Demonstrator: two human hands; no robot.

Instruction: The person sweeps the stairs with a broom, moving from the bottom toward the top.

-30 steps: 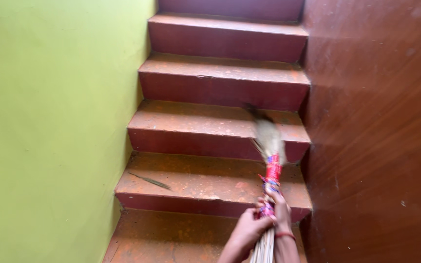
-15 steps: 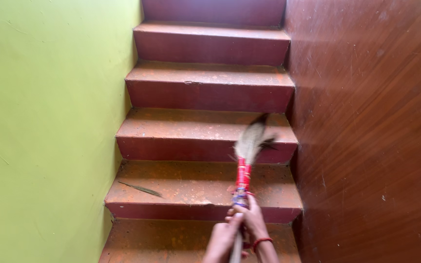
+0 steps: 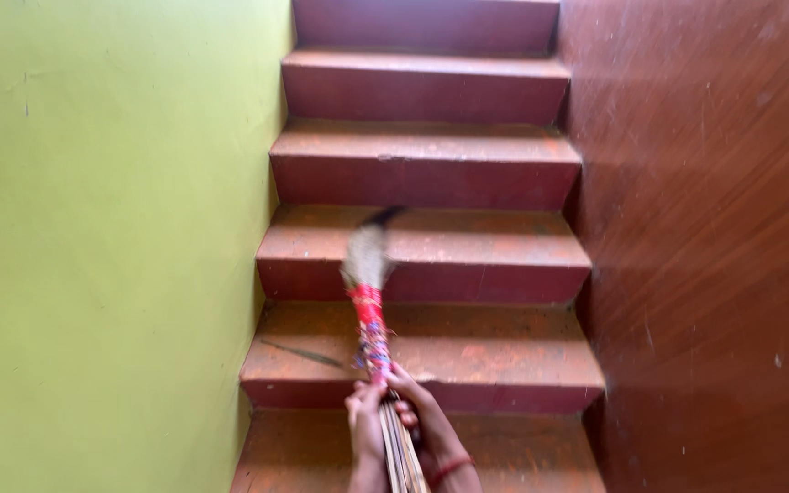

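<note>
A person stands at the foot of a red stair (image 3: pixel 495 351) and holds a broom (image 3: pixel 372 319) in both hands. The left hand (image 3: pixel 366 424) grips the shaft from the left side, fingers curled and pressed together around the bundled sticks. The right hand (image 3: pixel 417 411) grips from the right, just beside the left and a little further up, its fingers wrapped tight over the sticks where the coloured binding begins; a red thread circles that wrist (image 3: pixel 449 470).

The broom's long axis runs up the picture, leaning slightly left. Its stick end comes out of the hands toward the bottom edge, and its brush end points away from the person, up the stair. Above the hands the shaft is wound in red, blue and white wrap. Past that the pale brush (image 3: pixel 367 256) fans out, blurred, over the riser and tread of the third step from the bottom, with a dark tip at the top. Whether the brush touches the step cannot be told through the blur.

A thin dark strand (image 3: pixel 303 353) lies on the second tread, left of the broom and apart from it. A green wall (image 3: pixel 111 246) closes the stair on the left, a brown wall (image 3: pixel 714 246) on the right.
</note>
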